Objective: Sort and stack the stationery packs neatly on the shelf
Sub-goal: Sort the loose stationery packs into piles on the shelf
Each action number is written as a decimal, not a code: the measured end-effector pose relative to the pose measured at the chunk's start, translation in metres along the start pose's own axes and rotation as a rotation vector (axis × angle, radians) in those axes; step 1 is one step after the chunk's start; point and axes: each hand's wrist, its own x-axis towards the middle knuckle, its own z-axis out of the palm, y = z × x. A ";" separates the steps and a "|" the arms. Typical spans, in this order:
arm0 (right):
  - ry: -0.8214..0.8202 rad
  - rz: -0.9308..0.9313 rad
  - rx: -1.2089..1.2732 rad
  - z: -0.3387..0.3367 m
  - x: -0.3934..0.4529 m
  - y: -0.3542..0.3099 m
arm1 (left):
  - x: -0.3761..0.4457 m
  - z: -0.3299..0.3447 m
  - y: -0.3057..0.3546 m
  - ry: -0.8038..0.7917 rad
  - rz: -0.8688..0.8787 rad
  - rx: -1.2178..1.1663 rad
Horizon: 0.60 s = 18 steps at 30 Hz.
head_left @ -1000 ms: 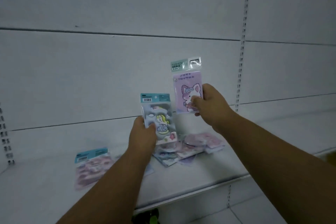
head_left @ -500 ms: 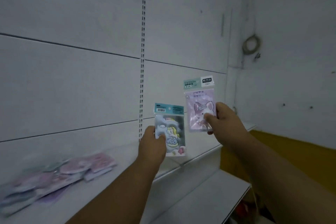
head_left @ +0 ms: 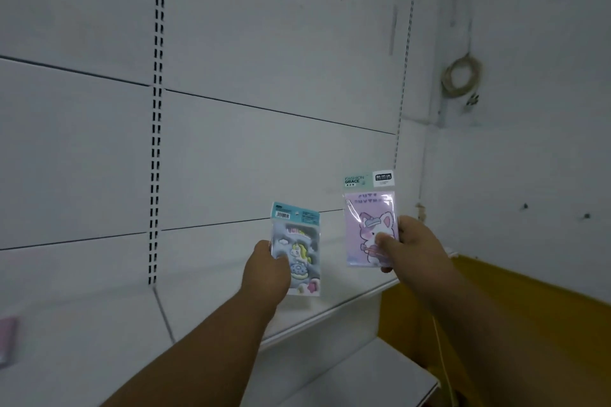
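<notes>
My left hand (head_left: pixel 264 271) grips a unicorn sticker pack (head_left: pixel 299 254) with a teal header, held upright above the white shelf (head_left: pixel 211 311). To its right, my right hand (head_left: pixel 410 241) holds a pink cat pack (head_left: pixel 367 225) with a pale green header, also upright and a little higher. Both packs hang in the air over the shelf's right end, apart from each other. At the far left edge only a pink corner of the remaining packs (head_left: pixel 6 337) shows on the shelf.
A slotted upright (head_left: pixel 155 142) divides the white back panel. A lower shelf (head_left: pixel 347 380) juts out below right. The side wall on the right carries a coiled cable (head_left: pixel 461 76); a yellow-orange surface (head_left: pixel 529 301) lies beneath it.
The view has swung right along the shelf, with both hands and their packs carried along. The pile of packs has slid out to the far left edge of view.
</notes>
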 end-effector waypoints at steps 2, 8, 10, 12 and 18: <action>-0.016 0.015 0.008 0.008 0.025 0.021 | 0.024 0.014 -0.008 0.003 -0.038 0.011; -0.144 0.080 0.106 0.040 0.108 0.061 | 0.082 0.037 -0.024 0.012 -0.180 0.055; -0.190 0.083 0.108 0.053 0.131 0.071 | 0.090 0.039 -0.030 0.028 -0.211 0.099; -0.217 0.076 0.123 0.067 0.152 0.078 | 0.094 0.038 -0.036 0.086 -0.236 0.163; -0.407 -0.004 0.158 0.107 0.198 0.098 | 0.093 0.029 -0.054 0.248 -0.421 0.414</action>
